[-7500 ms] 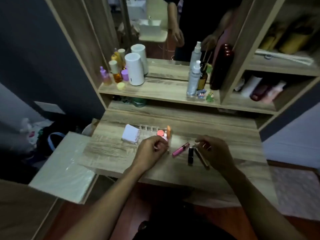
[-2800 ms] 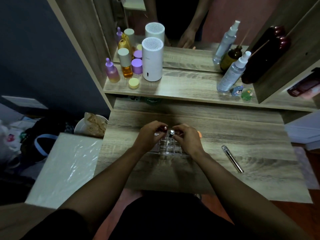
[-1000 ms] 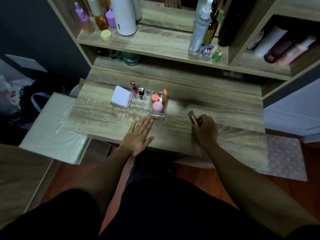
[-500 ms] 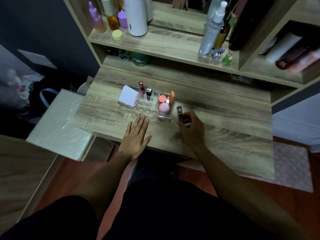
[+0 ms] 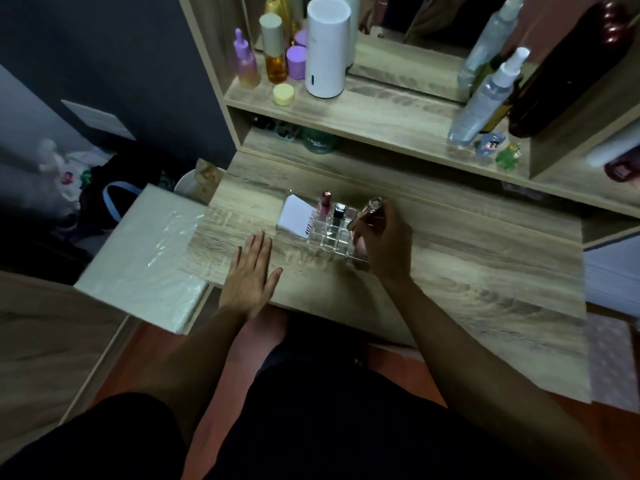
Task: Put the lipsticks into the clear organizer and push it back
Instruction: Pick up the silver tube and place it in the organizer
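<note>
The clear organizer (image 5: 331,236) stands on the wooden desk (image 5: 467,265), left of centre. A pink lipstick (image 5: 325,203) and a black lipstick (image 5: 339,213) stand upright in its back slots. My right hand (image 5: 382,242) is over the organizer's right half, shut on a slim gold lipstick tube (image 5: 367,211) that tilts up and to the right above the slots. That hand hides the organizer's right compartments. My left hand (image 5: 251,277) lies flat on the desk, fingers apart, in front and to the left of the organizer.
A white card-like box (image 5: 296,220) leans on the organizer's left side. Bottles, a white cylinder (image 5: 325,46) and spray bottles (image 5: 485,98) fill the shelf behind. A white plastic-wrapped board (image 5: 145,258) sits left of the desk.
My right hand has carried the gold tube leftward from the desk's middle to above the organizer. My left hand stays flat on the desk. The camera has moved closer.
</note>
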